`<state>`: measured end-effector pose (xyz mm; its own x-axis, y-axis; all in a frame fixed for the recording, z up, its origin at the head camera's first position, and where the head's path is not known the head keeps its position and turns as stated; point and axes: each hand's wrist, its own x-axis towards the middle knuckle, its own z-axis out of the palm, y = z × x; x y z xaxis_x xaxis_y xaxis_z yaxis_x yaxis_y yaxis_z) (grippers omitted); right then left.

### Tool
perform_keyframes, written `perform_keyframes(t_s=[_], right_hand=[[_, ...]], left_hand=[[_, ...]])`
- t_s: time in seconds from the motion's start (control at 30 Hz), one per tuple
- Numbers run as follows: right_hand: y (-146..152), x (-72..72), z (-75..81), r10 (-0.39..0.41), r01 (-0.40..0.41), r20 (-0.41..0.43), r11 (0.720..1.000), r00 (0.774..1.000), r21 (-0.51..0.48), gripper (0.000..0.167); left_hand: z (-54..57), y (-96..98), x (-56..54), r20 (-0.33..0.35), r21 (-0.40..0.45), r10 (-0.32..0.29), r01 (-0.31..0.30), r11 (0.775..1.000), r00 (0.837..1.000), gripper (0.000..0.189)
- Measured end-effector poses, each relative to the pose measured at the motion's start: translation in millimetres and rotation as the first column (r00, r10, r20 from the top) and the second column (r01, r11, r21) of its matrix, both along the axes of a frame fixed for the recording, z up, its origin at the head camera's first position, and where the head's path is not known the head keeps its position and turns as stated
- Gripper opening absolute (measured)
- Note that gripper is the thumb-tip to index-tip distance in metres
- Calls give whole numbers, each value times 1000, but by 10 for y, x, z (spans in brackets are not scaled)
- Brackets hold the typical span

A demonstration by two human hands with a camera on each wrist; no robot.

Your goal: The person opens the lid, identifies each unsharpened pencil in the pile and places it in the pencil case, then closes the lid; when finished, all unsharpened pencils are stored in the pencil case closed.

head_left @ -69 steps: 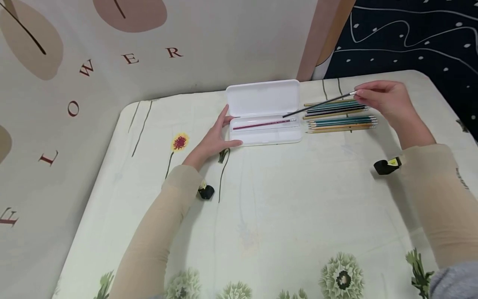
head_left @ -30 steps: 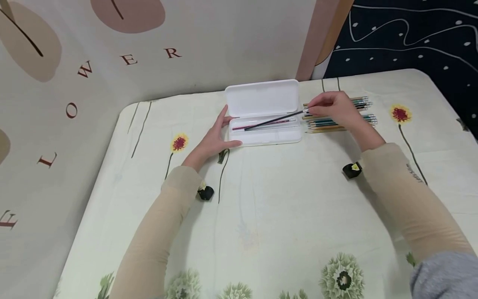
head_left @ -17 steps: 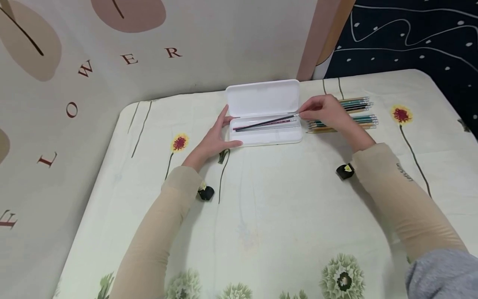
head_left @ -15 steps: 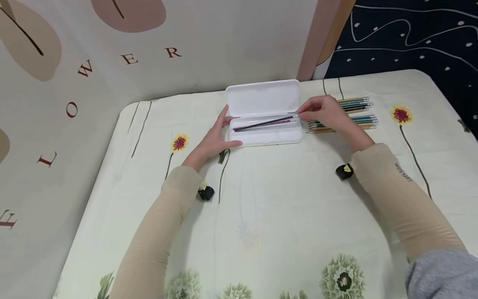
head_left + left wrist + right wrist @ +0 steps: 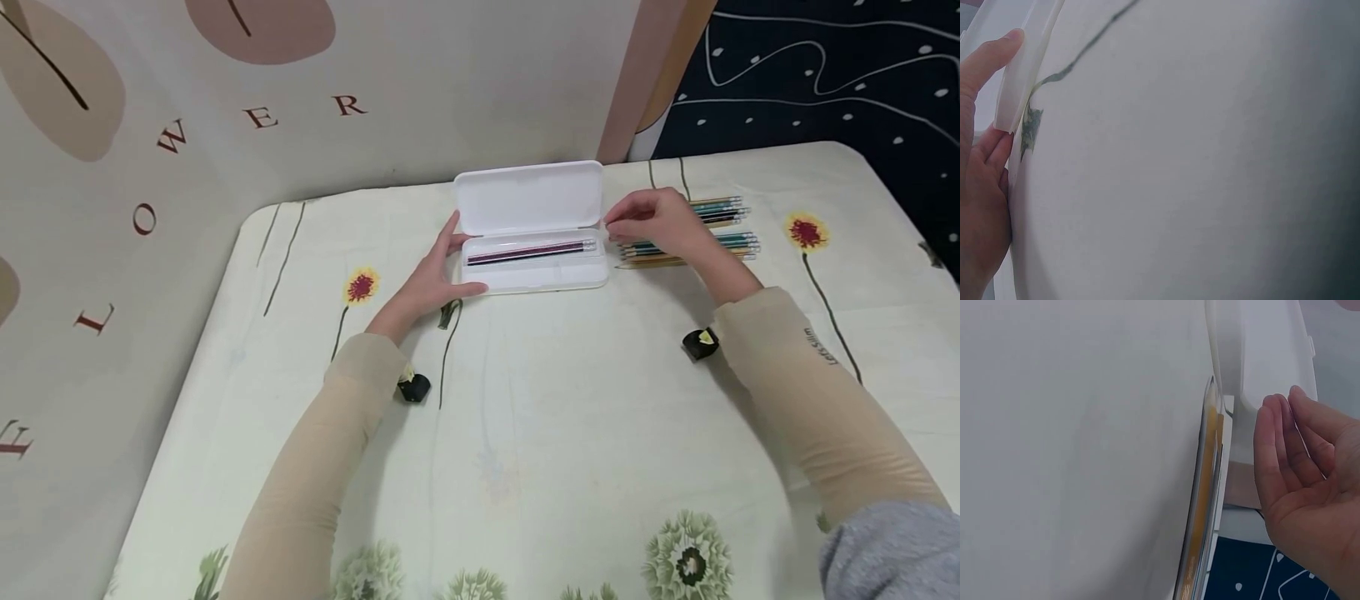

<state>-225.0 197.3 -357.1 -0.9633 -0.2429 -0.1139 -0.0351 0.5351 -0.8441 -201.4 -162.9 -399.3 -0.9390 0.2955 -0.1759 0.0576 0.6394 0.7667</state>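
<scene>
A white pencil case [image 5: 581,276] lies with its lid folded back in the head view. A dark red pencil and a black pencil [image 5: 498,259] are side by side in its rear compartment. My left hand [image 5: 429,279] grips the case's left end, thumb at the front edge and fingers round the side. In the left wrist view the thumb [image 5: 997,56] lies on the case wall [image 5: 1025,81]. My right hand [image 5: 660,223] is just off the case's right end with nothing in its loosely bent fingers, in front of the loose pencils.
Two groups of pencils, teal, black and yellow, lie right of the case; the front group [image 5: 731,242] is partly covered by my right hand. The flower-printed cloth [image 5: 540,400] covers the surface. A pale printed panel [image 5: 420,92] stands behind.
My right hand brought the black pencil left into the case, let it go beside the dark red one and drew back slightly right. The left hand has stayed at the case.
</scene>
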Motion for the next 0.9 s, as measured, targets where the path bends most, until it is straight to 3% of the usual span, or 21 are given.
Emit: perform_keyframes(t_s=[0.5,0.7,0.9], right_hand=[[339,-2,152,-76,79,-37,992,996,94,27],[512,16,166,-148,149,-22,985,989,87,23],[697,33,183,-256,255,11,966,967,34,16]], left_hand=[[8,-4,-6,-7,-3,-3,3,1000,1000,119],[13,-4,7,-3,-3,-2,2,1000,1000,119],[6,-3,6,-2,0,-2,2,1000,1000,118]])
